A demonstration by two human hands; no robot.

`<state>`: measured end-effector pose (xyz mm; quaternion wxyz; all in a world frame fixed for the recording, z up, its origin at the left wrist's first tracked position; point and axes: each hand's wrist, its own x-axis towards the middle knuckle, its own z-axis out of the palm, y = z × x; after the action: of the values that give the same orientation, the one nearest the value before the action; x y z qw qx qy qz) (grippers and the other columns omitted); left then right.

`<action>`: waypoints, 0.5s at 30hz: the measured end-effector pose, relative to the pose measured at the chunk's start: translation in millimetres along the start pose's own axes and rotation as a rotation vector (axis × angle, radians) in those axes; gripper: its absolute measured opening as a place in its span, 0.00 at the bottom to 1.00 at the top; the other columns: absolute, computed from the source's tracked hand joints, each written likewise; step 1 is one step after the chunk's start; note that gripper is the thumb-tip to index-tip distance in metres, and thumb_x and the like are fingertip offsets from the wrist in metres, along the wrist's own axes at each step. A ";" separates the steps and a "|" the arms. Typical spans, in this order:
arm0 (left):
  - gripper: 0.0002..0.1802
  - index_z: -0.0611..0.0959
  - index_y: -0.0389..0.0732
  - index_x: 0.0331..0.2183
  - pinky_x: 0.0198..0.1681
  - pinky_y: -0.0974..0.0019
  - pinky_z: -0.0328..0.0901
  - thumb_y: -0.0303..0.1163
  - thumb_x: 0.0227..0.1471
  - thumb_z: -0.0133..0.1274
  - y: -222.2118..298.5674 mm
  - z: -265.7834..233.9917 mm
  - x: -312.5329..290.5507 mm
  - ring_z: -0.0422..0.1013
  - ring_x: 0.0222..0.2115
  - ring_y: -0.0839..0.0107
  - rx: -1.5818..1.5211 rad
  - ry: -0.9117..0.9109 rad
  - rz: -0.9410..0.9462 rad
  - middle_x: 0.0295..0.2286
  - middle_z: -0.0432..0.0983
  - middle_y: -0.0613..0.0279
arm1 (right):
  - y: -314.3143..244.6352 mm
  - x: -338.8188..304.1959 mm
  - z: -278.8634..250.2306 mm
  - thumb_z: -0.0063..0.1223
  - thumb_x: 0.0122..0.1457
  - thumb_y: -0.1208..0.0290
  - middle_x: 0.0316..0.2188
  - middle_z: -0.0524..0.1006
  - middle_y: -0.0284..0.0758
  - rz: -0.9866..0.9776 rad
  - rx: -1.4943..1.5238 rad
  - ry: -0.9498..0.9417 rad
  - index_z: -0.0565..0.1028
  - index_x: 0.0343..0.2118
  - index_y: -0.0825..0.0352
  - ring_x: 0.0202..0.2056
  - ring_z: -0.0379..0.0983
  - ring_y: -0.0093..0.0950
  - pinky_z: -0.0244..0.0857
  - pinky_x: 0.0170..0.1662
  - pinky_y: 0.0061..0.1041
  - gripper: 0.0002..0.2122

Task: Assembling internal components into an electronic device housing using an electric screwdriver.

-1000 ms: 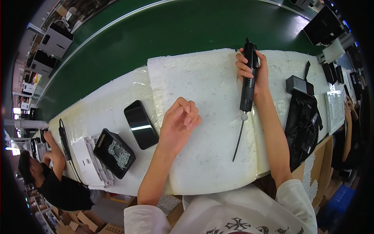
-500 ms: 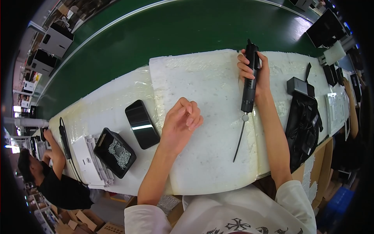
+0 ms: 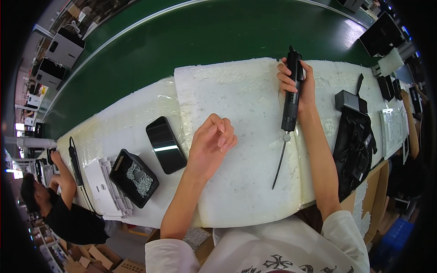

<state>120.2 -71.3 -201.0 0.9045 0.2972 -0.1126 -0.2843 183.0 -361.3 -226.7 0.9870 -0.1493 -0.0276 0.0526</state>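
My right hand (image 3: 307,88) is wrapped around a black electric screwdriver (image 3: 291,102), above the right part of the white padded mat (image 3: 246,191). Its long thin bit (image 3: 279,164) points down toward me, with a small round pale piece at the bit's top. Over the middle of the mat, my left hand (image 3: 211,141) is closed, its fingers loosely curled and nothing visible in them. Left of that wrist lies a black smartphone (image 3: 166,145), face up. Beside the phone, a black bin (image 3: 119,172) contains many small silver screws (image 3: 140,179).
White plastic panels (image 3: 102,186) and another corded screwdriver (image 3: 75,161) lie at the left. On the right are a black bag (image 3: 353,150) and a grey box (image 3: 348,101). A green conveyor belt (image 3: 218,36) runs along the far side. A co-worker (image 3: 68,214) is at the left.
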 end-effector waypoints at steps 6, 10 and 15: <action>0.09 0.71 0.44 0.31 0.31 0.71 0.54 0.37 0.62 0.44 0.3 0.5 0.3 0.57 0.23 0.78 0.006 -0.004 -0.001 0.22 0.61 0.70 | -0.5 0.0 -0.5 0.44 0.64 0.61 0.27 0.62 0.33 -0.002 -0.002 0.003 0.64 0.45 0.73 0.20 0.57 0.19 0.57 0.16 0.14 0.17; 0.08 0.71 0.44 0.32 0.31 0.71 0.54 0.37 0.62 0.44 0.5 0.3 0.1 0.57 0.23 0.78 0.008 -0.006 0.002 0.22 0.61 0.70 | 0.5 -0.3 1.1 0.44 0.64 0.61 0.27 0.62 0.33 -0.001 0.000 0.009 0.64 0.45 0.73 0.20 0.57 0.18 0.57 0.16 0.14 0.17; 0.08 0.71 0.44 0.32 0.31 0.71 0.54 0.37 0.62 0.44 0.6 0.9 0.3 0.58 0.23 0.78 0.017 -0.009 -0.001 0.22 0.61 0.69 | 0.0 0.0 -0.1 0.44 0.64 0.61 0.27 0.62 0.33 0.002 -0.002 0.001 0.64 0.45 0.73 0.20 0.57 0.18 0.57 0.16 0.14 0.17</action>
<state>120.3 -71.5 -199.9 0.9014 0.3035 -0.1189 -0.2849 183.1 -361.3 -226.8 0.9869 -0.1502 -0.0272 0.0533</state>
